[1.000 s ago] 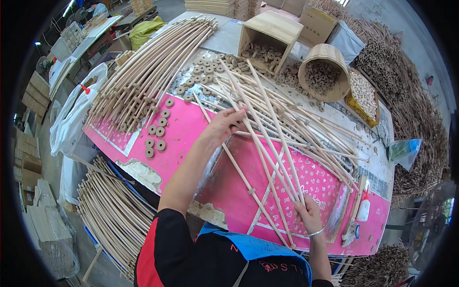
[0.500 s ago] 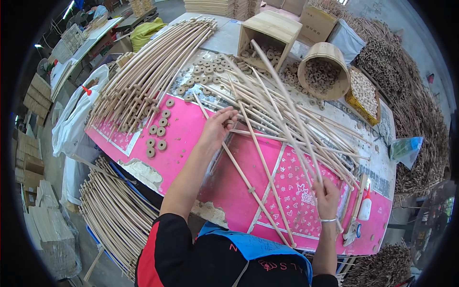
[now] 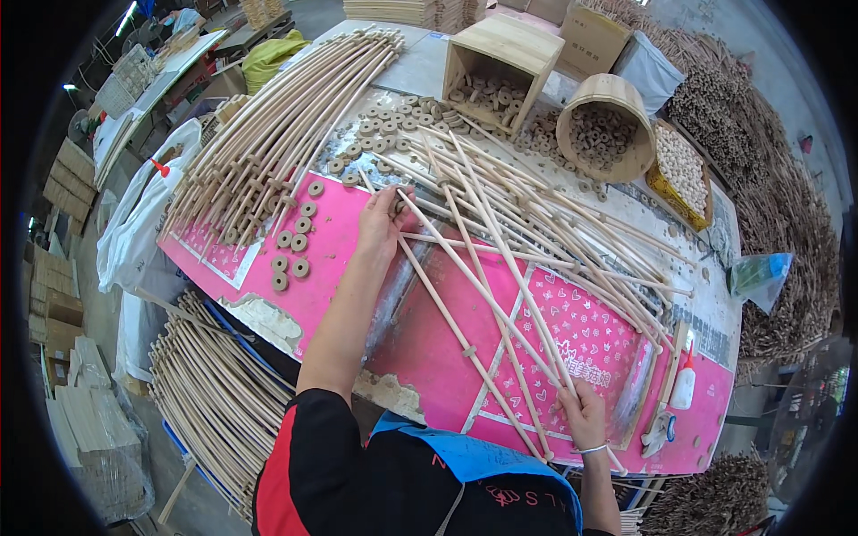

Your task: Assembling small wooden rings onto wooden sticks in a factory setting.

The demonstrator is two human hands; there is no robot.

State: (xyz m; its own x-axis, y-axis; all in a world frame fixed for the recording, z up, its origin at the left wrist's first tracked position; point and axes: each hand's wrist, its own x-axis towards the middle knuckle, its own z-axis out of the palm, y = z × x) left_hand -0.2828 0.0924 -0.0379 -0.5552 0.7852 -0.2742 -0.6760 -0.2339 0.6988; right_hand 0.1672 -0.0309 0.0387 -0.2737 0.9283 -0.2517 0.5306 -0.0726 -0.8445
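Low on the right, my right hand (image 3: 583, 413) is closed round the near parts of two long wooden sticks. One stick (image 3: 474, 279) slants up leftward, its far tip at the fingers of my left hand (image 3: 382, 214). The other stick (image 3: 518, 272) points further away, over the pile. My left fingers are pinched on what looks like a small brown wooden ring, mostly hidden by them. Beneath the held sticks lies a stick with a ring partway along it (image 3: 444, 319), and another loose stick (image 3: 500, 326) is beside it.
More sticks (image 3: 590, 246) lie across the pink-covered table (image 3: 331, 313). Loose wooden rings (image 3: 301, 243) are left of my hand. A ringed stick bundle (image 3: 277, 134), wooden box (image 3: 509, 45), wooden bucket (image 3: 617, 94), yellow tray of pale beads (image 3: 684, 174) and glue bottle (image 3: 683, 386) stand around.
My right hand has come left and down, and the two sticks have swung left. My left hand has shifted left and slightly away, so one stick's tip now meets its fingers.
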